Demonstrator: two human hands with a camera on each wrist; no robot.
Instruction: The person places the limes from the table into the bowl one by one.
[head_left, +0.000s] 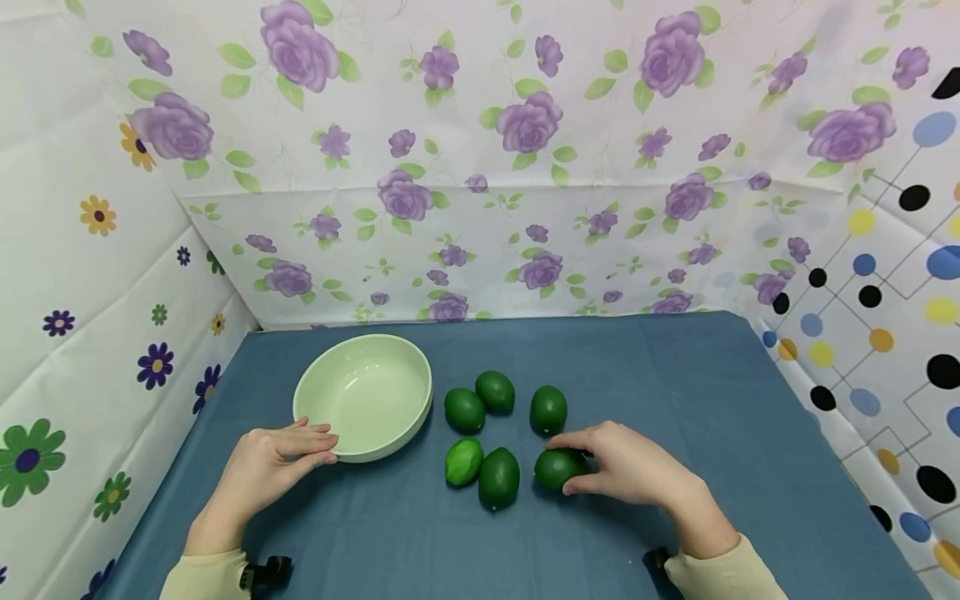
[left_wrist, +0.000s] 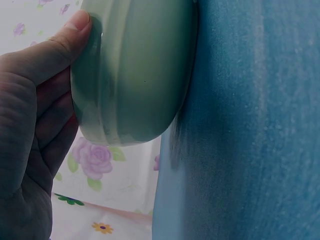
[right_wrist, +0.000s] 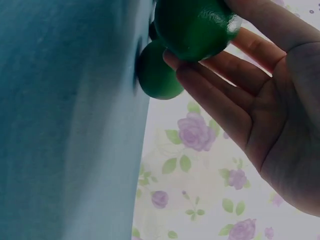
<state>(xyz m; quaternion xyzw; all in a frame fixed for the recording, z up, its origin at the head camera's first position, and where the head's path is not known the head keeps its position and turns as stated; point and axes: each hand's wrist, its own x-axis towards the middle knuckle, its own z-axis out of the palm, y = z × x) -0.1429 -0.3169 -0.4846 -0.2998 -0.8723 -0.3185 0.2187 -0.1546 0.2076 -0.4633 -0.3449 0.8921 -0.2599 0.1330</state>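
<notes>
A pale green bowl (head_left: pixel 363 396) stands on the blue cloth, and my left hand (head_left: pixel 273 467) pinches its near left rim. The left wrist view has the thumb (left_wrist: pixel 80 22) on the outer wall of the bowl (left_wrist: pixel 140 70), with the other fingers at the rim. My right hand (head_left: pixel 637 467) grips a smooth dark green avocado (head_left: pixel 557 471) between thumb and fingers. In the right wrist view the fingers curl round this avocado (right_wrist: pixel 195 25), and another avocado (right_wrist: pixel 159 72) shows just behind it.
Between bowl and right hand lie more avocados: a pair touching (head_left: pixel 495 392), one (head_left: pixel 549 408) just beyond the held one, and one (head_left: pixel 498 479) nearer me beside a lighter green lime (head_left: pixel 463 462). Patterned cloth walls (head_left: pixel 480 217) enclose the table at back and sides.
</notes>
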